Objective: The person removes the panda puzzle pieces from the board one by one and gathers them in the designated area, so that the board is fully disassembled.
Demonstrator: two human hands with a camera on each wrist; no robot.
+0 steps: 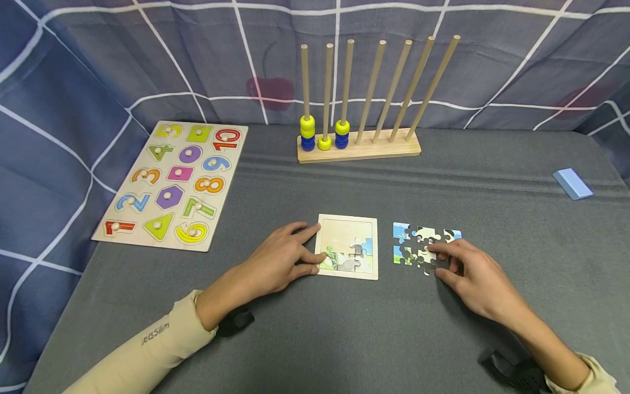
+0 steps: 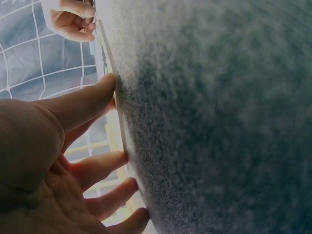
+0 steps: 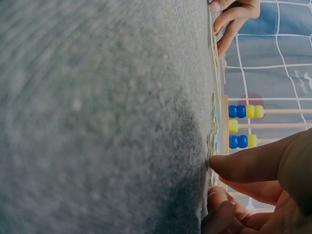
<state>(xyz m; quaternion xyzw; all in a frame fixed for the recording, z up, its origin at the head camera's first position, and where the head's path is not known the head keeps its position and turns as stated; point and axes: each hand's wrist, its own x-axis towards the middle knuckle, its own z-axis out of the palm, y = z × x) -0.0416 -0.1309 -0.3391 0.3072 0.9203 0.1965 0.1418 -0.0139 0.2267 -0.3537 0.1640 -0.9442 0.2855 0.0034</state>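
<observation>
In the head view a square wooden jigsaw tray [image 1: 344,221] lies flat, with several pieces fitted along its bottom and right side. My left hand [image 1: 275,260] touches the tray's left edge with spread fingers, its thumb at the lower left corner. To the right lies a loose cluster of panda puzzle pieces [image 1: 403,255]. My right hand [image 1: 474,279] is at that cluster's lower right, thumb and index finger pinching a puzzle piece [image 1: 426,267] low against the table. The hand's other fingers are curled under. The right wrist view shows the right thumb [image 3: 239,163] at the pieces' thin edge.
A wooden number-and-shape board [image 1: 169,186] lies at the left. Behind the tray stands a peg rack [image 1: 359,154] with tall rods and yellow and blue beads. A light blue block [image 1: 573,184] lies far right. Checked cloth [image 1: 384,65] hangs along the back.
</observation>
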